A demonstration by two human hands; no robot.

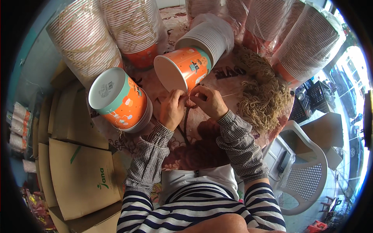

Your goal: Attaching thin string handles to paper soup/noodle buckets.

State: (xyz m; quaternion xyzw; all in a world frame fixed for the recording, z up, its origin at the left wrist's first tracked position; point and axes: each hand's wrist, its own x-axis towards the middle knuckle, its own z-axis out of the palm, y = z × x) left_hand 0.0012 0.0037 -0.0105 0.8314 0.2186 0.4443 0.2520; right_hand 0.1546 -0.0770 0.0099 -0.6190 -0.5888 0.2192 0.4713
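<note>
Lying on its side at the table's middle is an orange and teal paper bucket, its round pale end turned to the left. Just below its near edge, my left hand and my right hand meet fingertip to fingertip, both closed in a pinch. A thin pale cord runs out beside my right hand toward the tangle of tan cords. What sits between the left fingertips is hidden. Left of my left hand, a short stack of upside-down buckets stands tilted.
A sleeve of nested white-rimmed buckets lies behind the orange one. Tall bagged stacks line the table's back left; more bagged stacks stand back right. Cardboard boxes fill the left floor. A white plastic chair stands right.
</note>
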